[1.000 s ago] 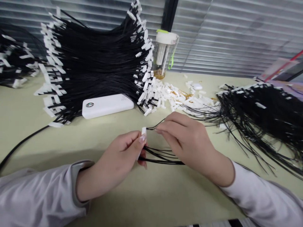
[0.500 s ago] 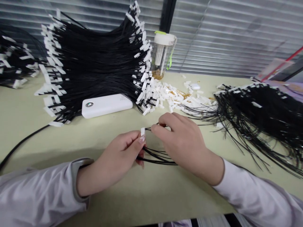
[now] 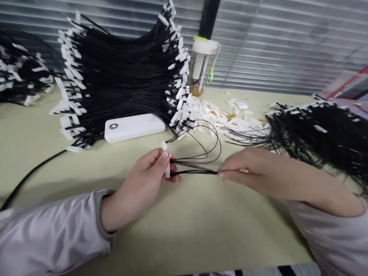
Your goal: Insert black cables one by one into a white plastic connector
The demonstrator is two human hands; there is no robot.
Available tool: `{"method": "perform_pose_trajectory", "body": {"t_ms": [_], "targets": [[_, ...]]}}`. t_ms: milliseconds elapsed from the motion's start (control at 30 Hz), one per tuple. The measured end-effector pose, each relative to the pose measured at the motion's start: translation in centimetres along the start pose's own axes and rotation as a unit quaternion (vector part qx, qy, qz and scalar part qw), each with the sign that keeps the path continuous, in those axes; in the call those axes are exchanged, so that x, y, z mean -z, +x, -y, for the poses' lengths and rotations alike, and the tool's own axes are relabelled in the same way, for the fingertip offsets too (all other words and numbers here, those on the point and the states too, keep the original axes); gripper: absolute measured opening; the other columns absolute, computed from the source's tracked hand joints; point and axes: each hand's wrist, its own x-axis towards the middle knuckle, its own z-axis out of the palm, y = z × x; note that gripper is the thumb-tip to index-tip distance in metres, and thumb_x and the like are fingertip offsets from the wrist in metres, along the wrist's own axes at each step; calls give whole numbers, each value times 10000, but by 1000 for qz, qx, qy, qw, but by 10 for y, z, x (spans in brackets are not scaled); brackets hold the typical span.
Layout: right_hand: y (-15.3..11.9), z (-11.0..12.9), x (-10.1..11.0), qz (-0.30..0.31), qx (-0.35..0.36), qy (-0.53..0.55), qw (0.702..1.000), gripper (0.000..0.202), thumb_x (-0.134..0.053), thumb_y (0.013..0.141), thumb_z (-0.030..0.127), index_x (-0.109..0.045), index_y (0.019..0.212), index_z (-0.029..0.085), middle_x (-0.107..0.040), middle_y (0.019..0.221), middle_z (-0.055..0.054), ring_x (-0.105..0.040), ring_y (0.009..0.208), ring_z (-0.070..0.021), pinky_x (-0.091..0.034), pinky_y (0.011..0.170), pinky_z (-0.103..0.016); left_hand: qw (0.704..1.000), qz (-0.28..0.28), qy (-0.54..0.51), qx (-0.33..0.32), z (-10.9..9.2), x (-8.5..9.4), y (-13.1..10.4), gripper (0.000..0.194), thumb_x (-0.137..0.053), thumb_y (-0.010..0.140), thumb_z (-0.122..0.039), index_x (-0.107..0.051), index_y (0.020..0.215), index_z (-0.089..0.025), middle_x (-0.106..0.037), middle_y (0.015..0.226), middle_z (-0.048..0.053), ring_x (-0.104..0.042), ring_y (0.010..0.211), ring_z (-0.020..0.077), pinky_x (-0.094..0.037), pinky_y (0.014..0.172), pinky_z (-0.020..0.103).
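Observation:
Over the near middle of the table, my left hand (image 3: 143, 180) pinches a long white plastic connector (image 3: 168, 172) between thumb and fingers, the connector held nearly upright. Thin black wires (image 3: 195, 171) run rightward out of it. My right hand (image 3: 255, 170) is closed, its thumb and fingertips gripping the bunched wires a short way off. Looser wires (image 3: 220, 147) curve up above this bunch, back towards the white pieces. My fingers hide part of the connector and the right ends of the wires.
A tall stack of black cables (image 3: 126, 73) with white ends stands behind a white power bank (image 3: 135, 127). Small white connectors (image 3: 207, 111) lie heaped near a clear bottle (image 3: 202, 65). More black wires (image 3: 324, 134) are piled at right, others (image 3: 20, 73) far left.
My right hand has moved right and slightly down, now pinching the wires farther from my left hand. More of the white connector shows, and loose wires loop above the bunch.

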Motion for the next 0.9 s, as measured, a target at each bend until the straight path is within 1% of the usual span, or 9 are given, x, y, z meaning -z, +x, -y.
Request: {"method": "perform_pose_trajectory", "body": {"t_ms": [67, 200, 267, 333, 400, 600, 800, 900], "targets": [[3, 14, -9, 21, 11, 11, 1000, 221, -409, 823, 269, -565, 710, 159, -522, 623, -24, -480, 621, -118, -344, 575, -238, 1000, 12, 22, 1, 0, -1, -1, 220, -422, 809, -370, -497, 765, -168, -511, 685, -23, -532, 616, 99, -461, 623, 260], [14, 40, -21, 78, 41, 41, 995, 220, -393, 830, 219, -560, 701, 157, -518, 641, -19, -469, 630, -107, -334, 582, -228, 995, 76, 58, -4, -2, -2, -4, 224, -436, 802, -356, -495, 699, -165, -486, 663, -25, -532, 650, 111, -477, 629, 255], [17, 46, -23, 125, 53, 52, 989, 214, -391, 831, 195, -549, 691, 156, -511, 649, -12, -458, 634, -102, -328, 584, -222, 994, 83, 67, -8, -3, -3, -5, 238, -429, 803, -357, -480, 671, -165, -474, 652, -24, -522, 663, 118, -484, 621, 255], [16, 47, -25, 163, 53, 43, 984, 200, -388, 829, 170, -526, 685, 153, -499, 657, -8, -444, 640, -102, -322, 591, -223, 994, 79, 76, -7, -3, -3, -5, 242, -425, 803, -358, -475, 666, -164, -472, 654, -20, -512, 667, 120, -487, 611, 250], [14, 47, -26, 181, 44, 18, 982, 170, -383, 822, 147, -501, 699, 154, -484, 664, -6, -428, 634, -107, -311, 589, -232, 994, 77, 78, -3, -2, -3, -4, 238, -422, 804, -358, -478, 678, -164, -469, 657, -19, -503, 668, 118, -487, 610, 247], [9, 48, -31, 190, 44, -48, 980, 139, -379, 769, 61, -463, 742, 169, -460, 649, 6, -397, 586, -115, -261, 549, -244, 994, 80, 80, -8, -2, -3, -4, 228, -413, 806, -356, -494, 712, -164, -484, 684, -11, -482, 652, 113, -483, 587, 234], [5, 48, -33, 170, 50, -121, 977, 115, -407, 753, 93, -435, 746, 204, -376, 529, 28, -344, 476, -126, -184, 474, -265, 994, 72, 77, -2, -5, -5, -3, 240, -425, 793, -356, -441, 635, -175, -511, 676, -8, -512, 644, 127, -481, 590, 254], [4, 47, -34, 156, 63, -148, 975, 99, -417, 750, 111, -435, 718, 203, -376, 502, 27, -334, 437, -127, -157, 448, -273, 994, 73, 83, -4, -3, -3, -2, 254, -417, 795, -373, -435, 633, -179, -519, 680, -7, -528, 642, 130, -472, 598, 260]]}}
